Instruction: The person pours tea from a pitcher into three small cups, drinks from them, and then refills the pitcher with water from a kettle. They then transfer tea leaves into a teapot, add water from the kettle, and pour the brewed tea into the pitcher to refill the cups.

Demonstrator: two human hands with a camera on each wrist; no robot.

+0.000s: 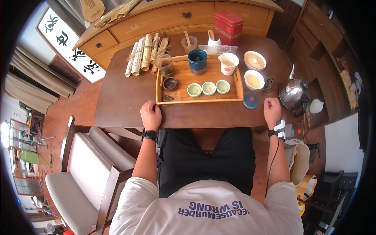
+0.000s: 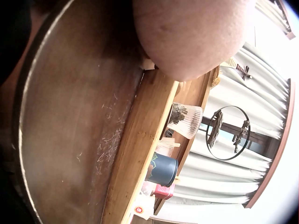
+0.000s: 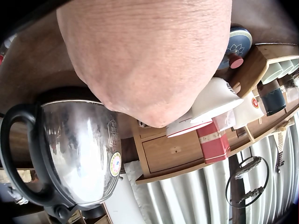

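Note:
My left hand (image 1: 150,114) rests on the table's near edge, by the front left corner of a wooden tea tray (image 1: 199,101), fingers loosely bent and holding nothing. My right hand (image 1: 272,112) rests on the table to the right, fingers loosely curled with nothing in them. It lies between a blue lid (image 1: 250,100) and a steel kettle (image 1: 291,94). Three pale green cups (image 1: 208,88) line the tray's front. Behind them stand a blue lidless jar (image 1: 197,62) and a white pitcher (image 1: 228,64). In both wrist views, the back of the hand hides its fingers.
Beside the tray are two white bowls (image 1: 255,80) of pale liquid. A ribbed glass (image 1: 163,64) and a small dark cup (image 1: 170,84) sit at the tray's left. Bamboo scrolls (image 1: 147,52) lie farther back, and a red tin (image 1: 228,27) stands behind. An armchair (image 1: 84,168) is at the left.

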